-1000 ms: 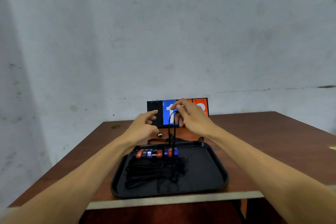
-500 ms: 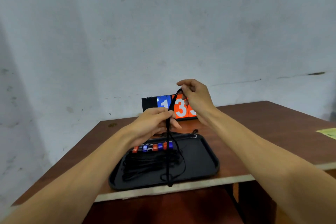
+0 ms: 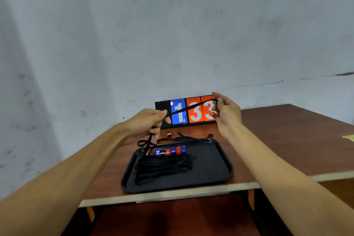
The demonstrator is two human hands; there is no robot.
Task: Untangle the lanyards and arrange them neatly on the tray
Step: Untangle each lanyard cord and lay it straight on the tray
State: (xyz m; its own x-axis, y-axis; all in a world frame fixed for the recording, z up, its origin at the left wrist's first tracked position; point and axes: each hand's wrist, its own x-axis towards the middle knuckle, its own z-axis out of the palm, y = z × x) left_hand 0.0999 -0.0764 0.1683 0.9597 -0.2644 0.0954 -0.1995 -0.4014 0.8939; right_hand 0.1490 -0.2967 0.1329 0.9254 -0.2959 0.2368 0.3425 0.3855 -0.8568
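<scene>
Change vs half a second ago: the strap was held near vertical over the tray, right hand on top. Now the hands are spread sideways and the black lanyard (image 3: 191, 108) runs taut, sloping up from left hand (image 3: 147, 122) to right hand (image 3: 226, 113), mid-frame, in front of the flip scoreboard (image 3: 195, 118).

Grip: the left hand is clenched round the strap and the right hand pinches its far end at the fingertips. The tail drops from the left hand and ends in a small loop over the tray's (image 3: 220, 168) upper-left corner.

My read: this one is pulled free of the pile and straightened, ready to lay down next to the rest.

Materials:
- lanyard: flat woven strap, limp, holds no shape unless tensioned
- tray: matte black plastic, rounded corners, raised rim, at the counter (image 3: 287, 140) front edge
- bundle (image 3: 164, 166): black straps in rough parallel on the tray's left half
- clips (image 3: 168, 151): glossy red and blue, in a row at the bundle's top
- loose straps (image 3: 183, 137): on brown wood behind the tray, not yet sorted
</scene>
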